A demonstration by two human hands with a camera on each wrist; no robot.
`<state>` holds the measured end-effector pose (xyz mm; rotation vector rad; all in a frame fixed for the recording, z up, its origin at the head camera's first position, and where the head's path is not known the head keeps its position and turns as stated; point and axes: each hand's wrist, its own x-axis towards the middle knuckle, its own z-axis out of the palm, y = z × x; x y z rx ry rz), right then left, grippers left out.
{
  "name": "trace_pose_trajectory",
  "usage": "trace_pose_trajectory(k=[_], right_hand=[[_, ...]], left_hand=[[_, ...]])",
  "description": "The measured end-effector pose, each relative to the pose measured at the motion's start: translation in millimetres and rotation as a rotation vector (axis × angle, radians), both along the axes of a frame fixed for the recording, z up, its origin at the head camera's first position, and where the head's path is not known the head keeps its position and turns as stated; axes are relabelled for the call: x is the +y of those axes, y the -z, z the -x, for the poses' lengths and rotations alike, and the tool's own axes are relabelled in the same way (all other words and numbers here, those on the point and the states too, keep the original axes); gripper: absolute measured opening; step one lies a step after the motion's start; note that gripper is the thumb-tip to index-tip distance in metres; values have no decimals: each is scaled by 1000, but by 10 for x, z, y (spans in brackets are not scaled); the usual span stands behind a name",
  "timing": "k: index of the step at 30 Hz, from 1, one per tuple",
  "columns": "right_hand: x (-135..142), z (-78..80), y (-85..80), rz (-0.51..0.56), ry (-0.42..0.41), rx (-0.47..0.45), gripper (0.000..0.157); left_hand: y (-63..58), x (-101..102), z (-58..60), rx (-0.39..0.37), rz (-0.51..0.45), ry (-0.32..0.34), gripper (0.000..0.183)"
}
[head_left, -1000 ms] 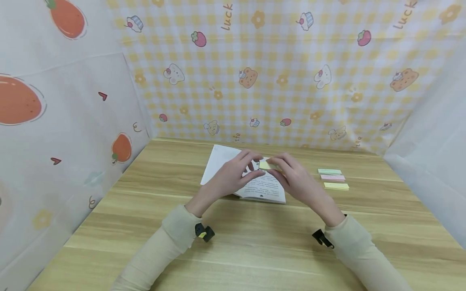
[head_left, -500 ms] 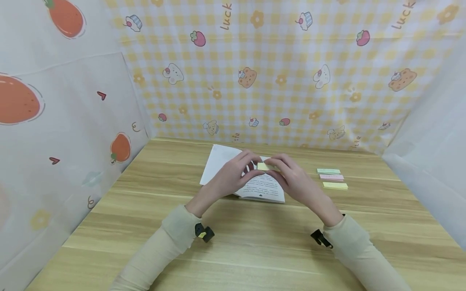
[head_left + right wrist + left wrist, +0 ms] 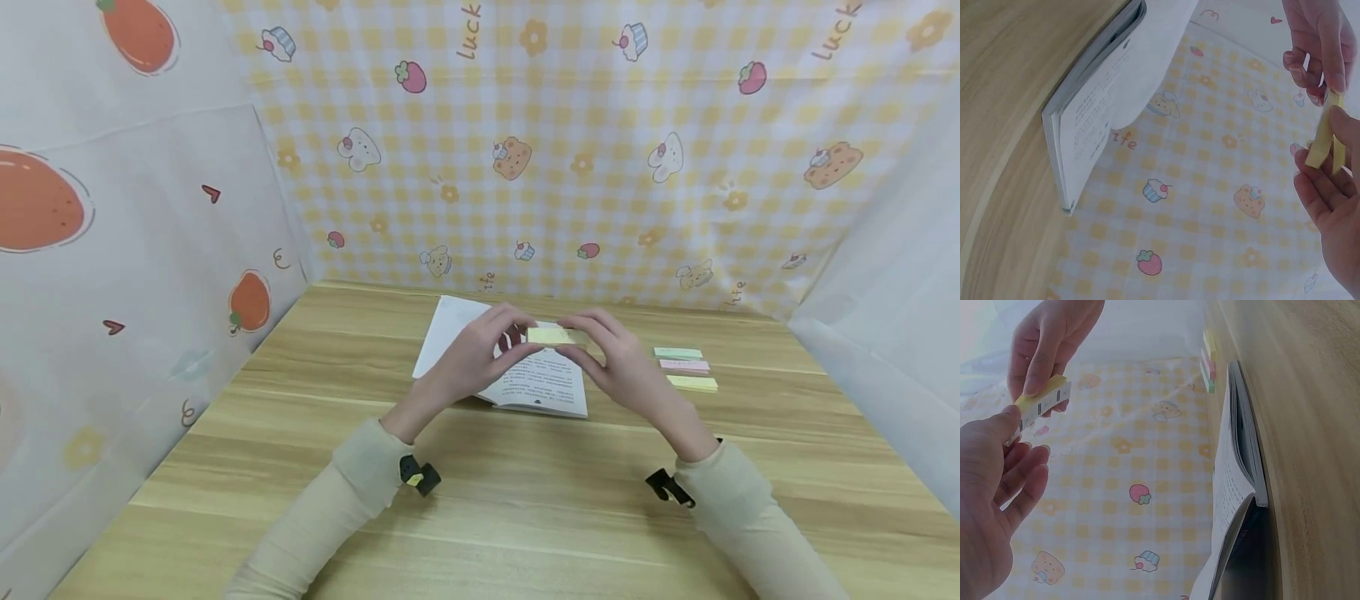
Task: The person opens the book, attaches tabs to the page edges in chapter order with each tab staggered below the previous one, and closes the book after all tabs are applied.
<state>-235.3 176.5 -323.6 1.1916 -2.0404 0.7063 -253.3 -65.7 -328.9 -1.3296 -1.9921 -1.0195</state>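
Both hands hold a small pad of yellow sticky notes above an open book. My left hand pinches the pad's left end between thumb and fingers. At the other end, the thumb and fingers of my right hand pinch it. In the left wrist view, a white printed strip shows along the pad's side. Seen from the right wrist, the yellow pad has a strip standing apart from it near the right thumb. Fingers cover both ends of the pad.
Right of the book, green, pink and yellow sticky-note strips lie in a column on the wooden table. A checked curtain hangs behind the table.
My right hand has shifted a little to the right, so the hands are farther apart. More of the yellow pad shows between them. The book and the strips on the table stay put.
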Motion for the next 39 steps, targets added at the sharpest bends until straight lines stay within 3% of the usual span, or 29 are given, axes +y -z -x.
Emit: trace_pose_trajectory(k=[6,14,20,30,39], right_hand=[[30,-25,-51,31,-12,-36,43],[40,-58,-103,74,-41,-51,29],[20,-82,-145,104,-54,-43,44],[-17,-83,-167,130,-105,34,40],[-18,-113,-183,139,-89,41,42]], left_hand=[[-14,-14,11,2,-14,16,21],[-35,-14,-12,1,-23,22,23],[-41,-17,-11,15,-13,12,23],[-37,-30,-20,49,30,-20,24],[-32,-31,-11,89,50,-53,24]])
